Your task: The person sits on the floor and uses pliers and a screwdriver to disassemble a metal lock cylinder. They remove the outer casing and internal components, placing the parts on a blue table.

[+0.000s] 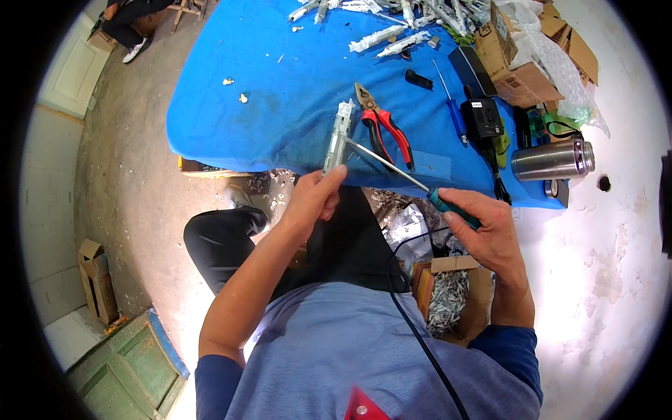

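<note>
Head view: near edge of blue cloth-covered table (pixel 224 133) just beyond left hand (pixel 316 199); open room on it ahead-left of that hand, pliers (pixel 370 106) ahead, between both hands. Concrete floor (pixel 140 189) left of left hand; patchy white wall (pixel 602 273) right of right hand (pixel 490 231). Left hand pinches long, slotted pale-grey strip (pixel 339 136), jutting forward over table; right hand wraps screwdriver (pixel 442 201), slim round shaft reaching strip's side. Cylindrical steel flask (pixel 549 162) ahead-right of right hand.

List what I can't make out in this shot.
All in the head view:
Part: lower end hidden by the left hand.
Teal screwdriver: tip contact too small to tell; handle partly covered by the right hand.
Pile: cut off by the top edge.
</note>
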The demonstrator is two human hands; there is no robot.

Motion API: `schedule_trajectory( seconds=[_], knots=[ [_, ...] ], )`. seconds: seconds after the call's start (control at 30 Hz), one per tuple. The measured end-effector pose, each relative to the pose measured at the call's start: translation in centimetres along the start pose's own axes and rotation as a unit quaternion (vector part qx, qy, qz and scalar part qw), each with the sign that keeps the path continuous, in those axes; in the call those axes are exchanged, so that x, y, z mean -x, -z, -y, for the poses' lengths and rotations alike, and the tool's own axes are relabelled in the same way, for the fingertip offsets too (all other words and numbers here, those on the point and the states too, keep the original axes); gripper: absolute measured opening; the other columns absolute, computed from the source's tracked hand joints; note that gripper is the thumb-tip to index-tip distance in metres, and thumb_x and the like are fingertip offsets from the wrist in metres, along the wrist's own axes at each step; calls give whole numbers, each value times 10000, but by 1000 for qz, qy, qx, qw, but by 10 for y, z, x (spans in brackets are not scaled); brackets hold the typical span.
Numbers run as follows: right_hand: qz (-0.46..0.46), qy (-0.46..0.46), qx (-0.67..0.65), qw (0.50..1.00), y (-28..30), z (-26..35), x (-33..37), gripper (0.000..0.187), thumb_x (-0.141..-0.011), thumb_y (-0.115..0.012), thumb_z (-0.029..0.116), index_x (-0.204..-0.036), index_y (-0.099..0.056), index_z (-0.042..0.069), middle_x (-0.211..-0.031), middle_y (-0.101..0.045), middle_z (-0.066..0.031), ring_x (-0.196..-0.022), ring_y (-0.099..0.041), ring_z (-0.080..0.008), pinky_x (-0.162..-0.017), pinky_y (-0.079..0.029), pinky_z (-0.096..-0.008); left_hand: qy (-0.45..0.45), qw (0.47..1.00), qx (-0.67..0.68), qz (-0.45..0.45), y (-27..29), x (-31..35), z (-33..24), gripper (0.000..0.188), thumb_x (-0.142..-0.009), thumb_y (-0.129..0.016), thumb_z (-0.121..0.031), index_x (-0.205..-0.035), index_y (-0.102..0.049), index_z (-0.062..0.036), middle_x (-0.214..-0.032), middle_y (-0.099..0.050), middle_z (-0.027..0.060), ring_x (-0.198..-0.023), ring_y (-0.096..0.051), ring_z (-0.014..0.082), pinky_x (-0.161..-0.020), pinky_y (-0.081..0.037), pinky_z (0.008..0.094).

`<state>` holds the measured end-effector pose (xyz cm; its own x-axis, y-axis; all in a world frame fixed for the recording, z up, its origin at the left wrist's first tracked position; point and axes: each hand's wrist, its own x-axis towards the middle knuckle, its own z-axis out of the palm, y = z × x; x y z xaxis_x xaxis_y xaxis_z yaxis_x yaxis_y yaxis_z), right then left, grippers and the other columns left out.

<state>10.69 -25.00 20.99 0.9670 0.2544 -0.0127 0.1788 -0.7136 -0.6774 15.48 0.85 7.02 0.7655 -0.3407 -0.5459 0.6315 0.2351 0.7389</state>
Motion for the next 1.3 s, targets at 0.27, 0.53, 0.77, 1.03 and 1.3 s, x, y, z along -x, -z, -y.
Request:
schedule_trajectory(
  seconds=[0.27,0.53,0.77,1.03,1.3],
  knots=[
    [6,-8,4,1000,-2,-1,-2,309,-827,-671,10,-1135,-665,7,-1048,-697,-161,-964,-687,-248,-825,-527,-311,-10,1000,-8,1,-5,-6,1,387,-926,-603,-425,-742,-452,-121,-593,-397,-23,-486,-348,74,-449,-277,242],
    [16,-41,-20,999,0,-1,3,322,-835,-670,38,-1156,-658,11,-1039,-700,-163,-941,-688,-239,-805,-515,-300,-90,986,-106,-94,-11,-12,20,364,-905,-635,-394,-732,-537,-89,-566,-451,-25,-495,-428,77,-455,-323,253],
    [22,-69,-78,994,-9,-11,18,307,-880,-665,81,-1173,-653,-8,-997,-690,-108,-752,-625,-115,-666,-519,-248,-143,942,-251,-174,-19,-7,24,441,-855,-640,-401,-756,-634,29,-592,-580,107,-580,-564,203,-592,-440,383],
    [23,-95,-102,990,-7,-7,25,315,-865,-668,74,-1172,-656,6,-1063,-702,-163,-958,-681,-212,-831,-510,-294,-102,970,-179,-132,-17,-12,33,354,-857,-685,-360,-709,-543,-72,-584,-469,-37,-525,-430,61,-460,-329,253],
    [9,-50,-65,997,-6,-8,22,304,-853,-662,48,-1154,-658,1,-1063,-698,-168,-967,-685,-241,-829,-518,-307,-26,995,-60,-70,-24,-8,24,317,-872,-669,-331,-737,-480,-115,-599,-437,-33,-492,-403,72,-441,-317,240]
  ],
)
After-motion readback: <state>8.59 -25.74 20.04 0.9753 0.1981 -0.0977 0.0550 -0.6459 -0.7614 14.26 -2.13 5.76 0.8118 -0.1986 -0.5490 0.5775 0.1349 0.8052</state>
